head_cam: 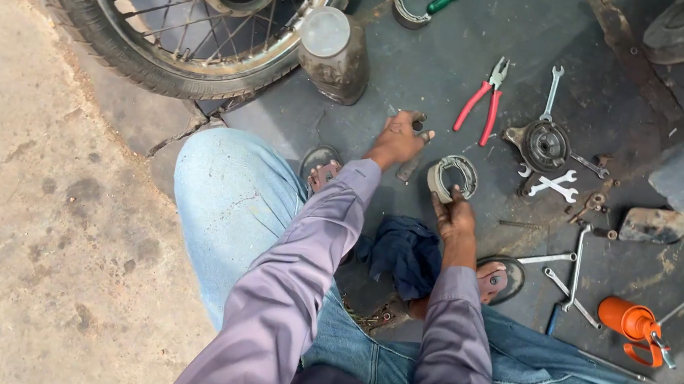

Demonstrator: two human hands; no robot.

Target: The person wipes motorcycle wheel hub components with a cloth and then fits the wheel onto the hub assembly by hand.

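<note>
My left hand (398, 139) reaches forward over the dark ground sheet and closes on a small dark metal part (409, 170) that hangs below it. My right hand (454, 216) holds a round pair of grey brake shoes (452, 176) by their near edge, tilted up off the sheet. Both arms wear purple-grey sleeves. The two hands are about a hand's width apart, with red-handled pliers (480, 103) just beyond them.
A spoked motorcycle wheel (182, 23) lies at the top left beside a dirty jar (333, 54). A brake plate (546, 146), several spanners (554, 185), a blue rag (407, 254) and an orange oil can (631, 322) lie on the right. Bare concrete lies on the left.
</note>
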